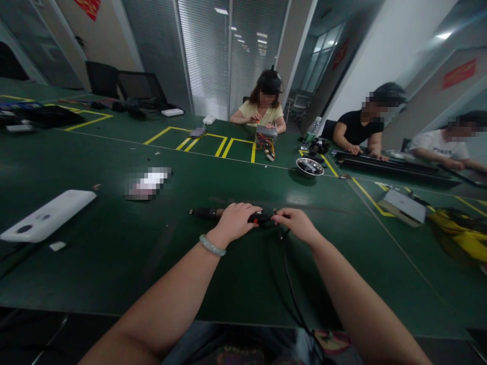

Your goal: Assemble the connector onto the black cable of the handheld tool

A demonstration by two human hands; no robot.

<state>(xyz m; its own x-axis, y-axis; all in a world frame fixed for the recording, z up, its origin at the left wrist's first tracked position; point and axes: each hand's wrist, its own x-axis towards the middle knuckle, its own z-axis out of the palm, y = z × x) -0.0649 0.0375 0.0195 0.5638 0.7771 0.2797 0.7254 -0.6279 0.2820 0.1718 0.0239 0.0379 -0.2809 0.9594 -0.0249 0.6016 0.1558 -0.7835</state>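
A black corded power tool, shaped like an electric screwdriver (205, 212), lies across the green table with its narrow tip to the left. My left hand (238, 220), a pale bangle on its wrist, is closed over the tool's body and hides its middle. An orange-red mark shows near the tool's right end. There, my right hand (292, 223) pinches with thumb and fingertips at the end of a black cable (288, 274). The exact grip is too small to make out. The cable drops from beneath those fingers over the table's near edge toward my lap.
Left of my hands lie a white oblong device (49, 215), a small white piece (57, 246) and a blurred-out phone-like object (149, 183). Ahead sits a metal bowl (310, 167). A grey box with wires (266, 133) stands before a co-worker (262, 104). Further co-workers sit right.
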